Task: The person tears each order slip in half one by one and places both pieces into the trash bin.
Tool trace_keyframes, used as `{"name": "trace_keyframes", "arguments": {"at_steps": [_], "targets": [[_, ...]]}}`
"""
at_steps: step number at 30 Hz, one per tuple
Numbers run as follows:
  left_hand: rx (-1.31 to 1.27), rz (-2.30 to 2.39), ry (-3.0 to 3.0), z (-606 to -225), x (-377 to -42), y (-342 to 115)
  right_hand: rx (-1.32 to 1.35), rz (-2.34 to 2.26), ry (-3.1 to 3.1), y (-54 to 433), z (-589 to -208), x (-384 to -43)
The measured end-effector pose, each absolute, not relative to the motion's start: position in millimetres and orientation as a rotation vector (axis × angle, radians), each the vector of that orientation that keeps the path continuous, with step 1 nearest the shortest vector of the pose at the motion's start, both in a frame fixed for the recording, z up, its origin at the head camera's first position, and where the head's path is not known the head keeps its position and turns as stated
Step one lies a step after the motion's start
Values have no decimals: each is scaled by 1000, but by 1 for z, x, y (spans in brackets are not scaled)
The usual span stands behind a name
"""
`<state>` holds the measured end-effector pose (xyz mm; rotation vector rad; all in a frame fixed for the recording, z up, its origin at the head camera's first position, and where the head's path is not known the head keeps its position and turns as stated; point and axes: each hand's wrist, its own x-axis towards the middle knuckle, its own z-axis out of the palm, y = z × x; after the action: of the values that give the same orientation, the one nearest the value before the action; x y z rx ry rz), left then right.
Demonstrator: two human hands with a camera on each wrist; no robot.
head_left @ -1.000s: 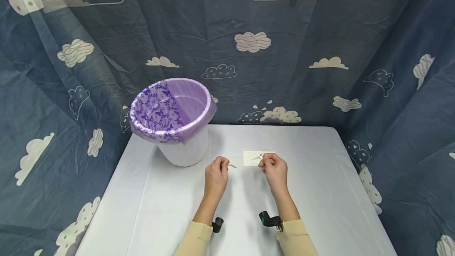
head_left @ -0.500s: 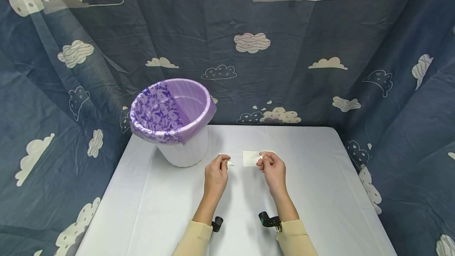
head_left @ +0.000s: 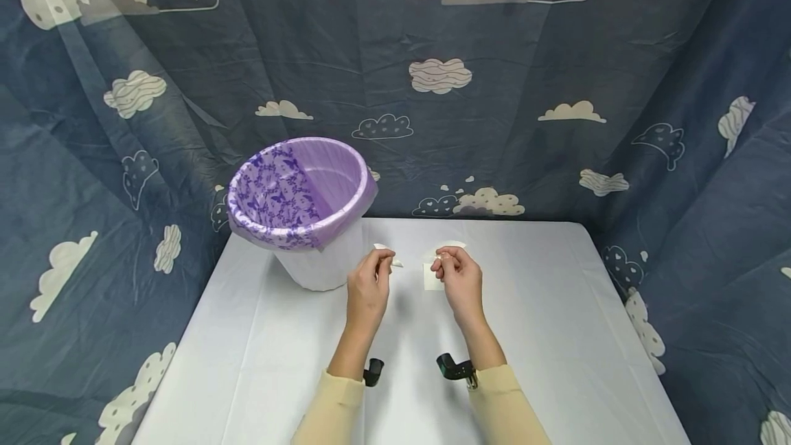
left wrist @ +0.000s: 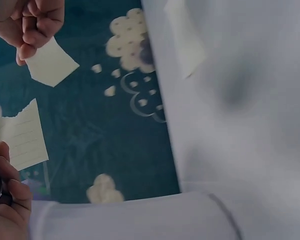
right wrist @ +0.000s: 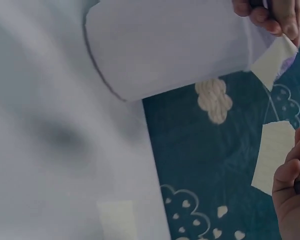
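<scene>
My left hand (head_left: 369, 287) pinches a torn piece of lined paper (left wrist: 24, 137) with a ragged edge, close to the right of the bin in the head view. Another torn piece of paper (right wrist: 273, 156) is pinched between the fingertips and thumb of my right hand (head_left: 459, 286). Both hands are raised over the table, a short gap between them. Partly behind the right hand, a pale paper sheet (head_left: 431, 279) lies flat on the tabletop; the left wrist view also has this sheet (left wrist: 186, 42), blurred.
A white bin (head_left: 324, 266) stands at the back left of the white-covered table (head_left: 296, 362). Its purple liner (head_left: 336, 222), patterned with butterflies, folds over the rim. Dark blue cloud-print cloth (head_left: 494, 150) hangs close behind and at both sides.
Both hands have moved away from me and slightly left, each keeping its paper piece. The pieces now show more beyond the fingers. The sheet on the table and the bin stay put.
</scene>
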<state>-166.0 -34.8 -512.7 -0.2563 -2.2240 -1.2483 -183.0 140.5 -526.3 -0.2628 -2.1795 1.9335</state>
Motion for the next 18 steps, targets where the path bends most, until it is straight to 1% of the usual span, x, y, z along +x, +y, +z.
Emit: {"name": "trace_keyframes", "arguments": {"at_steps": [5, 9, 18], "targets": [[-353, -1183, -2097, -489, -170, -43, -121, 1954, -2099, 124, -504, -192], [-380, -1126, -1994, -471, -174, -51, 36, 1950, -2036, 110, -481, -200], [-294, -1102, -1857, -441, -181, -79, 369, 1936, -1944, 73, -436, -218]]}}
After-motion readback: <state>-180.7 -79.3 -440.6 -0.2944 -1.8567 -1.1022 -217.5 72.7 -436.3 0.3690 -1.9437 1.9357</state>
